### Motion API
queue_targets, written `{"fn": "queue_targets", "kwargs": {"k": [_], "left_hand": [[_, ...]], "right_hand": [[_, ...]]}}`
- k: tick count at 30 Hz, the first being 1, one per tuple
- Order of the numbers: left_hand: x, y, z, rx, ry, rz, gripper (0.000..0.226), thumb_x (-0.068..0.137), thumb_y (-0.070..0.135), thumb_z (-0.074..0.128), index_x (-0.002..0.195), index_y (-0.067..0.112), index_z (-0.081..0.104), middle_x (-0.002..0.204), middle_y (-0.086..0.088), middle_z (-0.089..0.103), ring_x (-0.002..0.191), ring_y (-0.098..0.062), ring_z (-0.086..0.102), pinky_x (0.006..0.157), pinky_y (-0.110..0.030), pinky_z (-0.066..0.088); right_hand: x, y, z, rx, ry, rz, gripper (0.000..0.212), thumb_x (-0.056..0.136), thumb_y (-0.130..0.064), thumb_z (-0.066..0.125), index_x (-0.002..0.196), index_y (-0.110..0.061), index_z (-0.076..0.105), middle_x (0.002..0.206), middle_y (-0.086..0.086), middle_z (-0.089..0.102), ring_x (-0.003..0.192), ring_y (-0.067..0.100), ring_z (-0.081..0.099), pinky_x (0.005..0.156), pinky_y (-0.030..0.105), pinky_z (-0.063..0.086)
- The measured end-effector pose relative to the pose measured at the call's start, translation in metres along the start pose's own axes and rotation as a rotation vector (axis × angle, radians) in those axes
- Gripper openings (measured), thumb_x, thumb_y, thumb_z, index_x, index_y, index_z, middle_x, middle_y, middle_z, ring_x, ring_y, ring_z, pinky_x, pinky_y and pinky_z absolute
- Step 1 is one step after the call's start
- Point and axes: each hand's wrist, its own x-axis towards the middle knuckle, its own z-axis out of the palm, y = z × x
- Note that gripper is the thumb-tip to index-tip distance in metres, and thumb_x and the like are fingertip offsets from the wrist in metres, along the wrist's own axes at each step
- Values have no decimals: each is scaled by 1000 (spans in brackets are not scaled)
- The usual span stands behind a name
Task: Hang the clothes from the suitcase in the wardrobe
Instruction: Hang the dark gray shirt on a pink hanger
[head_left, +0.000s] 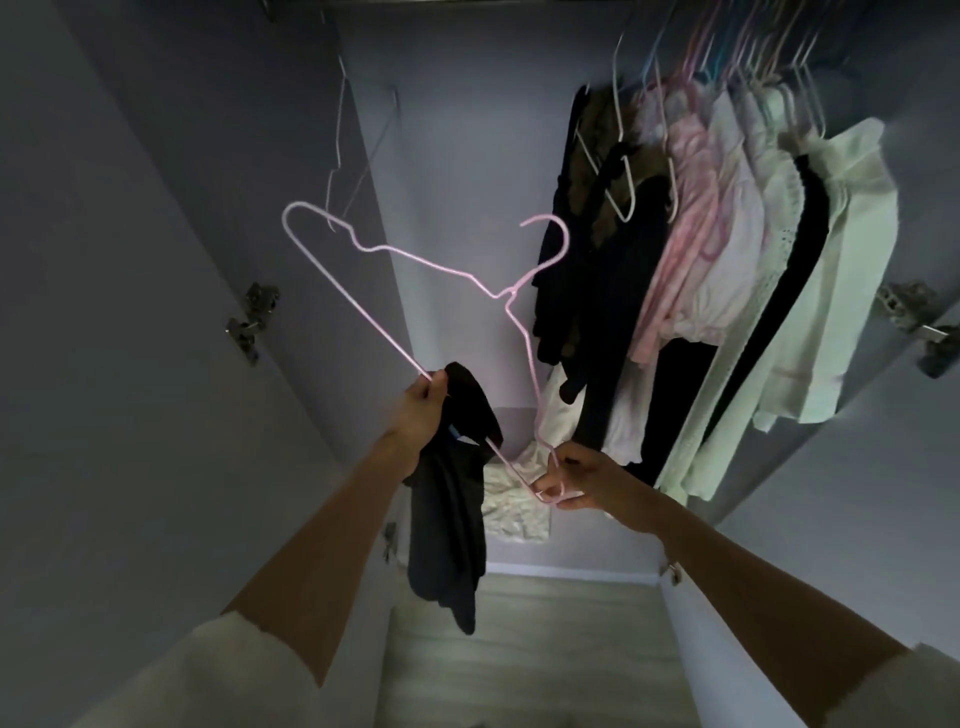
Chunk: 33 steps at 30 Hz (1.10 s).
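Forearms: two bare forearms are extended from pale sleeves at the bottom edge, up toward the open wardrobe (467, 130).
Left hand: the left hand (423, 408) is closed around the bottom bar of a pink wire hanger (363, 322), and a black garment (452, 509) is gripped in the same hand.
Black garment: it is draped down from the left hand, in front of the wardrobe's lower edge.
Right hand: the right hand (579, 480) is pinched around the hanger's near corner, below the hanging clothes.
Pink wire hanger: it is held tilted in front of the wardrobe, hook uppermost and not on any rail.
Hanging clothes: black, pink, white and pale green garments (727, 270) are hung in the wardrobe's right half.
Spare hanger: an empty thin hanger (337, 150) is seen in the wardrobe's left half.
Wardrobe floor: a crumpled white cloth (514, 512) is laid inside, under the hanging clothes.
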Motion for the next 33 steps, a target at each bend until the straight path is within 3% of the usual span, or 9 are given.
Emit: {"fn": "queue_targets", "kwargs": {"k": [4,10,13,16,19,24,27,30,33], "left_hand": [[-6,6,1,35,-51,80,33,99,32,38,110,7,57,96,-10,56,92,-22,54,97,-38,44],[-19,24,-17,146,-260,204,24,99,31,38,86,18,53,84,1,53,82,-9,50,81,-23,39],[-23,32,-26,297,-353,246,18,99,26,39,94,17,54,86,8,54,89,-8,49,82,-19,35],[-26,36,-31,399,-398,264,25,98,29,41,109,17,59,102,6,56,99,-8,50,89,-18,32],[-25,40,-40,382,-447,231,26,91,33,55,115,23,60,105,14,58,98,-1,54,86,-11,38],[-21,33,-56,226,-334,163,23,88,2,58,102,20,60,103,5,60,103,-12,58,79,-10,45],[-23,38,-59,268,-234,168,15,92,6,52,102,12,62,103,-2,60,101,-15,55,84,-20,41],[-28,49,-61,261,-251,183,17,94,8,51,107,7,61,96,1,59,93,-12,54,83,-20,40],[-30,55,-66,220,-233,208,11,93,9,53,99,11,61,92,2,59,91,-13,55,85,-22,43]], "right_hand": [[14,-29,-5,129,-8,-47,15,91,-5,51,105,-10,54,101,6,65,93,20,62,84,33,47],[30,-89,4,344,106,-146,31,94,-42,44,112,-18,50,111,6,60,101,25,60,88,37,49],[39,-111,2,594,169,-120,39,95,-48,35,100,-12,51,93,2,61,86,17,59,78,28,47],[47,-122,3,709,257,-90,39,99,-43,31,77,-15,47,47,-5,46,39,5,40,38,16,28],[54,-122,3,719,375,-61,36,100,-27,28,66,-19,34,30,-8,29,26,4,21,32,14,13],[49,-115,1,761,329,-45,38,97,-20,25,59,-19,28,47,0,45,37,10,28,40,19,19],[42,-118,12,662,197,-119,40,100,-25,27,60,-18,30,67,4,70,34,11,47,35,15,25],[38,-128,32,511,135,-178,33,101,-19,31,69,-14,37,89,16,68,31,11,44,31,16,31],[36,-137,51,397,189,-152,38,100,-31,34,70,-13,47,57,14,62,38,12,47,39,19,42]]}}
